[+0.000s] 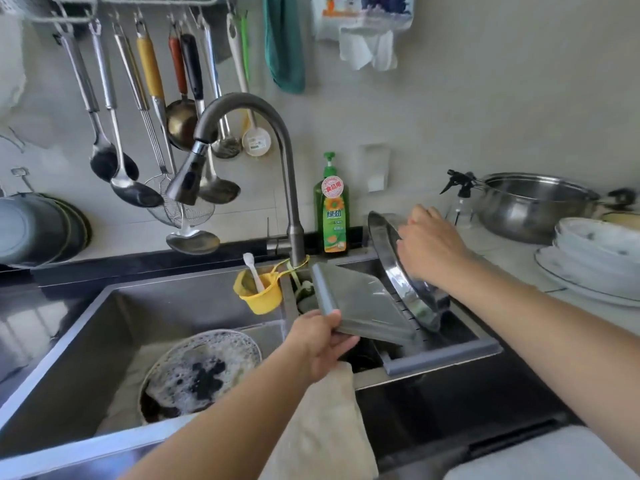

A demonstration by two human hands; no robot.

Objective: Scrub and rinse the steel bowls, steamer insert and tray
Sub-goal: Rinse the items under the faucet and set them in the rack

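A gray tray (360, 303) tilts over the right basin of the sink (86, 344), pinched at its near corner by the left hand (320, 341), while the right hand (431, 251) grips a steel bowl (398, 271) on edge beside it, near the counter's back edge.

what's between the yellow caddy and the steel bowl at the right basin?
Head view: the faucet base and the grey tray, tilted, held by the left hand. The steel bowl stands on edge under the right hand; yellow caddy hangs left.
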